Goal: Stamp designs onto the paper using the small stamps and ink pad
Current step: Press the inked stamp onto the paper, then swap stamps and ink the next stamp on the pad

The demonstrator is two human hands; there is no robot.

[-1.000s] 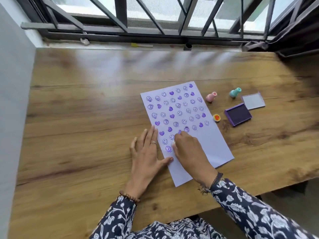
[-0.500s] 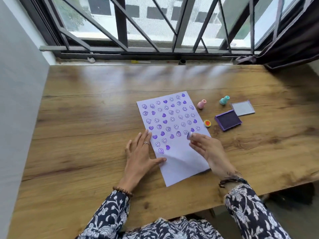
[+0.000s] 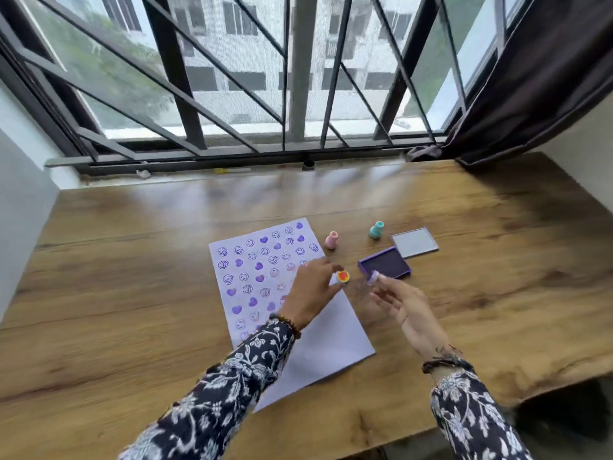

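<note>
A white paper (image 3: 326, 355) lies on the wooden table (image 3: 126, 293), its upper part covered with purple smiley and heart prints. My left hand (image 3: 310, 293) reaches across the sheet, its fingertips closed on a small orange-faced stamp (image 3: 343, 277) at the paper's right edge. My right hand (image 3: 404, 303) pinches a small lilac stamp (image 3: 373, 277) just in front of the open purple ink pad (image 3: 386, 262). The hands are close together without touching.
The ink pad's lid (image 3: 414, 242) lies behind the pad. A pink stamp (image 3: 331, 240) and a teal stamp (image 3: 376, 229) stand upright beyond the paper. A barred window (image 3: 298, 94) runs along the table's far edge, and a dark curtain (image 3: 547, 78) hangs at the right.
My right hand lifted the lilac stamp off the paper and carried it right toward the ink pad. My left hand left the paper's left edge and reached over to the orange stamp. The view tilted up.
</note>
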